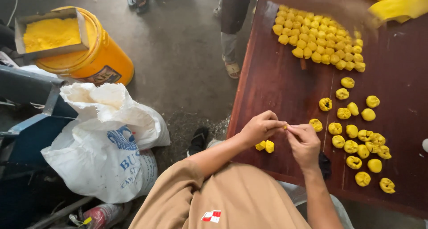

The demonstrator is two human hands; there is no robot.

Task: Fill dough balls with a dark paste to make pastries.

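Bare tabletop [276, 86] is left open along the left edge; passage rightward is blocked by scattered yellow lumps [356, 135] and a packed cluster [318, 37] beyond.

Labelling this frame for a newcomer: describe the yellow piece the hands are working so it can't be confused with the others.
Start at the dark red-brown wooden table, then go to its near edge, where the left hand and right hand meet. The yellow piece is the tiny bit pinched between their fingers. Unlike the two loose lumps below the left hand and the scattered ones to the right, it is held off the table and mostly hidden.
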